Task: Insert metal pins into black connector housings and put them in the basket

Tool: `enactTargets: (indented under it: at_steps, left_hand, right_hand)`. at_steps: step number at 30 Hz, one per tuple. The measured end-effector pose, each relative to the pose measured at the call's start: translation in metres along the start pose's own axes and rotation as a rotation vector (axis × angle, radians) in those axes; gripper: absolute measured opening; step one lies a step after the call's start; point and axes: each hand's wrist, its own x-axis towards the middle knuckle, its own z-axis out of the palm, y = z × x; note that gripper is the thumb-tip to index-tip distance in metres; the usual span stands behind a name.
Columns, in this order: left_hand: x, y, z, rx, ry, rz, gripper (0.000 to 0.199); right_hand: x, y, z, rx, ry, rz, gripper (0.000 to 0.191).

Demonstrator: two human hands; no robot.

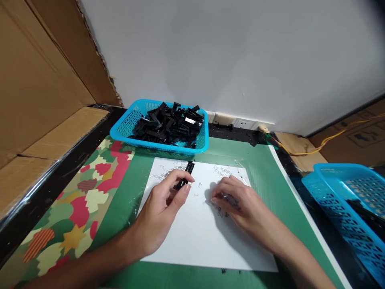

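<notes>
My left hand (pixel 164 204) is closed around a small black plastic part (pixel 187 173), held tilted above the left side of a white sheet of paper (pixel 186 237). Thumb and fingers grip the part from both sides. Over a pile of tiny dark wire pieces (pixel 221 212) on the paper's right side, my right hand (pixel 237 196) has its thumb and fingertips pressed together. Whatever sits in that pinch is too small or hidden to see. Two more heaps of wire pieces lie farther back, one left (pixel 170 171) and one right (pixel 221 170).
A blue basket (pixel 159 147) full of black plastic parts (pixel 168 124) stands at the back against the wall. Another blue basket (pixel 327 196) with black pieces is at the right. Cardboard (pixel 45 60) walls the left side. A yellow cable (pixel 300 153) runs from the sockets (pixel 244 123).
</notes>
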Motion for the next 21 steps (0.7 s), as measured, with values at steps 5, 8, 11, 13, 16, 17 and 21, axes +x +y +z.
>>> enactTargets:
  at_steps: [5,8,11,13,16,17,21]
  left_hand:
    - [0.0,0.001,0.001,-0.024,-0.007,0.01,0.033]
    - [-0.001,0.002,0.002,-0.021,-0.012,0.016,0.032]
    - [-0.002,0.004,0.002,-0.017,-0.011,0.018,0.032]
    - [-0.002,0.004,0.002,-0.018,-0.015,0.022,0.033]
    - [-0.002,0.005,0.002,-0.017,-0.023,0.023,0.033]
    - [-0.002,0.005,0.002,-0.017,-0.023,0.024,0.033]
    - [-0.001,0.005,0.002,-0.009,-0.023,0.022,0.033]
  right_hand:
    - [0.005,-0.001,0.01,-0.018,0.064,-0.025,0.016]
    - [0.008,-0.002,0.018,-0.005,0.131,-0.051,0.016]
    - [0.013,-0.005,0.026,-0.034,0.167,-0.08,0.021]
    - [0.016,-0.008,0.03,-0.077,0.167,-0.1,0.023]
    - [0.019,-0.01,0.033,-0.153,0.147,-0.13,0.024]
    - [0.02,-0.01,0.034,-0.182,0.136,-0.144,0.025]
    - [0.02,-0.007,0.036,-0.32,0.091,-0.223,0.029]
